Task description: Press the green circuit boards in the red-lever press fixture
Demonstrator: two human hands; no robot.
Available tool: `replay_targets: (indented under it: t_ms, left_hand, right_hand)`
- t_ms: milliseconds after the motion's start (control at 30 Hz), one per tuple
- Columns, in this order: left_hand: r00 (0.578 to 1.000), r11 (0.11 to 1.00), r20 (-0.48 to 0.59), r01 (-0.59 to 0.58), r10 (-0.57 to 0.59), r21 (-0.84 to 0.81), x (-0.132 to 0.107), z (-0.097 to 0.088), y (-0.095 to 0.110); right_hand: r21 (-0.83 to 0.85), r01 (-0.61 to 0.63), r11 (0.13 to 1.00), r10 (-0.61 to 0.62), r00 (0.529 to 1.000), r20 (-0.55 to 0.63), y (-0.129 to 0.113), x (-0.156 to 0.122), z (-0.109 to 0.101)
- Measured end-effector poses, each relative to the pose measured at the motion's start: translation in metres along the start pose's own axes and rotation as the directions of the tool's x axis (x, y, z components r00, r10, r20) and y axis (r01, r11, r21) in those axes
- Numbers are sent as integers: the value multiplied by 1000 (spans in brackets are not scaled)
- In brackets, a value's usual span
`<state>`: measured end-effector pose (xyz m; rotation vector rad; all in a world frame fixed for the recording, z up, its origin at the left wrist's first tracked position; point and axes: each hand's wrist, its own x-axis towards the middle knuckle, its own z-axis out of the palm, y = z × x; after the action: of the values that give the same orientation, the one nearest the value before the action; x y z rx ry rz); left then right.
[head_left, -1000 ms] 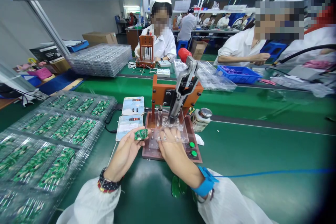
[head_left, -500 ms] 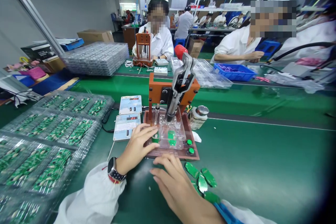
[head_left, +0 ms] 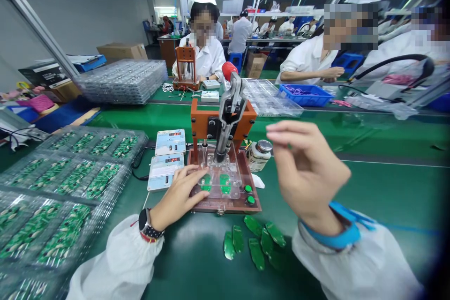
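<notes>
A toggle press with an orange frame and a red-tipped lever stands on a brown base. Under its clear plate lie two green circuit boards. My left hand rests on the left front of the press, fingers stretched out over the plate's edge. Raised in the air right of the press is my right hand, its fingers bent loosely and apart from the thumb, with nothing visible in them. Several loose green boards lie on the green table in front of the press.
Clear trays of green boards fill the left side. Two meters with red digits stand left of the press, a jar right of it. Across the bench are a blue bin, stacked trays and co-workers in white.
My right hand has risen from in front of the press to the right of it, uncovering more loose boards. My left hand stays on the press. The view has shifted slightly.
</notes>
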<state>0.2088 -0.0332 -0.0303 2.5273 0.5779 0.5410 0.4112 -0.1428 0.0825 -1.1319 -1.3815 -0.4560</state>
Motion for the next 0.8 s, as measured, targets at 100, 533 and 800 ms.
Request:
replay_targets:
  t_ms: [100, 533, 800]
  left_hand:
    - [999, 998, 42, -4, 6, -63, 1, -2, 1]
    - [998, 988, -46, 37, -44, -150, 3, 7, -5]
    - [973, 981, -197, 82, -117, -177, -2, -32, -38]
  right_hand:
    - [40, -40, 998, 41, 998, -40, 23, 30, 17]
    - [350, -699, 623, 471, 693, 546, 40, 126, 76]
    - [368, -316, 874, 220, 935, 279, -27, 122, 41]
